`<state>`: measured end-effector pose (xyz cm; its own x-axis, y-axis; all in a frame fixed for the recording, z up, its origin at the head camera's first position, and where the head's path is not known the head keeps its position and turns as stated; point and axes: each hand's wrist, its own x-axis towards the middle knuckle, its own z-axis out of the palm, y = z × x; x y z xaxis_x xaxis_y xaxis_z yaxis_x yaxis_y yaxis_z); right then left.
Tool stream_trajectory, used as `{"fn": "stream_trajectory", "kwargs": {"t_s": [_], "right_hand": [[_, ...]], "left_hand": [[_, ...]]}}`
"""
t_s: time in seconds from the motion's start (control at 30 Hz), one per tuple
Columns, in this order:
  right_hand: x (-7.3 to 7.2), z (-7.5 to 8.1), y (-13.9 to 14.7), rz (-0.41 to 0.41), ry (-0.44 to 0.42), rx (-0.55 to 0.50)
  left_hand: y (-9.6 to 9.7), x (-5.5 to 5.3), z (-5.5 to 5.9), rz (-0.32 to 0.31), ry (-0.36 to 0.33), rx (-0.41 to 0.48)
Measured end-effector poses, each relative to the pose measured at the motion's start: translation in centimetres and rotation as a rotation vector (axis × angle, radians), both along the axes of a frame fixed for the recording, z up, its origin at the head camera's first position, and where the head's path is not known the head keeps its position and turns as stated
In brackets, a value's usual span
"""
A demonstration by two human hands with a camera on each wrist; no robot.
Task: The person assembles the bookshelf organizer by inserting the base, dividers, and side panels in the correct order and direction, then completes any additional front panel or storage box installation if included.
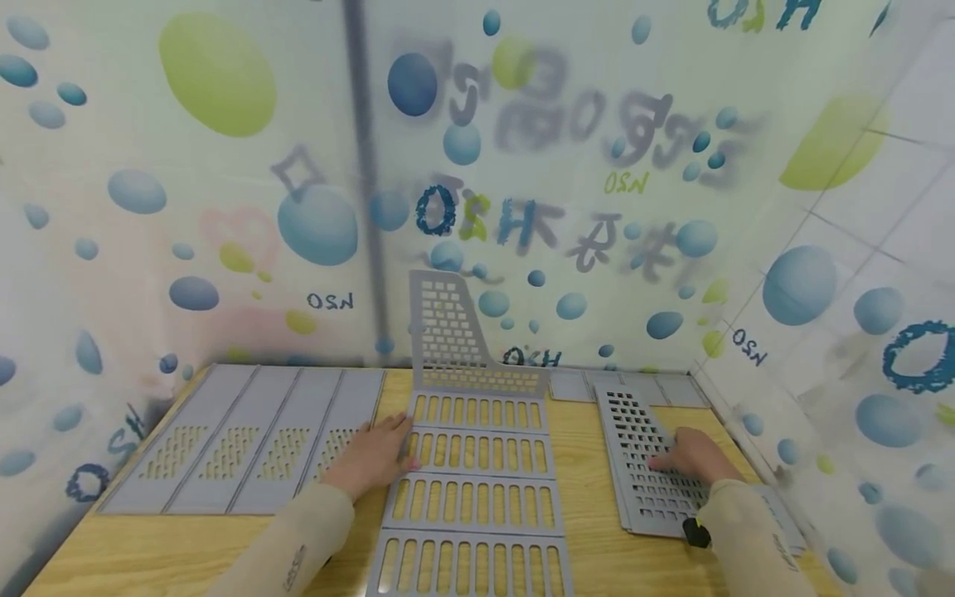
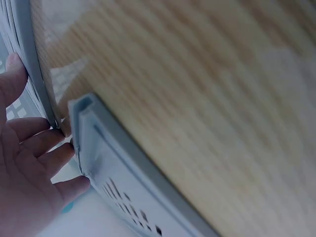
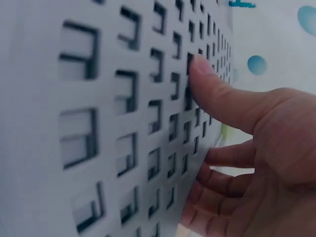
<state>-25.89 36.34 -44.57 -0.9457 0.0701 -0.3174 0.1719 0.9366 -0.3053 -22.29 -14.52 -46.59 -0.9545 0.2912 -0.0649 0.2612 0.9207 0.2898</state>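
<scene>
Grey plastic panels with long slots [image 1: 480, 479] lie in a row down the middle of the table. My left hand [image 1: 379, 452] is at their left edge, fingers stretched forward and thumb on the rim. In the left wrist view, its thumb [image 2: 16, 74] touches the slotted panel's edge, while the little finger meets the corner of a neighbouring grey panel [image 2: 143, 165]. On the right, my right hand [image 1: 690, 456] grips a tapered grey panel with small square holes [image 1: 621, 485]. Its thumb [image 3: 222, 96] presses the holed face and the other fingers curl round the edge.
A holed, curved-edge grey panel [image 1: 418, 348] stands upright behind the slotted ones. Several flat grey panels [image 1: 231, 402] lie side by side at the left. More grey panels [image 1: 681, 388] lie at the back right. A patterned curtain [image 1: 597, 182] hangs close behind the wooden table [image 1: 585, 464].
</scene>
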Motion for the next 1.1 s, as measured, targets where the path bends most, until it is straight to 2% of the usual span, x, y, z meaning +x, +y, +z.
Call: {"fn": "stream_trajectory", "kwargs": {"t_s": [0.17,0.27,0.33,0.53,0.63,0.7,0.8,0.97,1.1], "right_hand": [[0.0,0.1,0.7,-0.051,0.031,-0.087],[0.3,1.1,0.8,-0.073,0.096,-0.162],[0.4,2.1,0.4,-0.057,0.166,-0.236],[0.7,5.1,-2.5,0.103,0.402,-0.510],[0.7,5.6,-4.3,0.176,0.530,-0.578],[0.6,5.6,-5.3,0.201,0.600,-0.588],[0.3,5.2,-6.2,0.193,0.656,-0.582],[0.0,4.6,-6.9,0.163,0.685,-0.510],[-0.1,4.3,-7.3,0.172,0.692,-0.513]], "left_hand": [[0.0,0.0,-0.1,0.002,-0.009,0.017],[0.0,-0.1,-0.2,-0.004,-0.011,0.018],[0.0,-0.2,-0.2,-0.009,-0.009,0.013],[0.0,-0.1,-0.1,-0.007,-0.011,0.009],[0.0,0.0,0.0,0.001,-0.027,0.019],[0.1,0.1,0.0,0.005,-0.034,0.028],[0.1,0.1,-0.2,0.002,-0.032,0.028],[0.1,0.0,-0.3,-0.004,-0.022,0.021],[0.0,0.0,-0.2,-0.006,-0.018,0.016]]}}
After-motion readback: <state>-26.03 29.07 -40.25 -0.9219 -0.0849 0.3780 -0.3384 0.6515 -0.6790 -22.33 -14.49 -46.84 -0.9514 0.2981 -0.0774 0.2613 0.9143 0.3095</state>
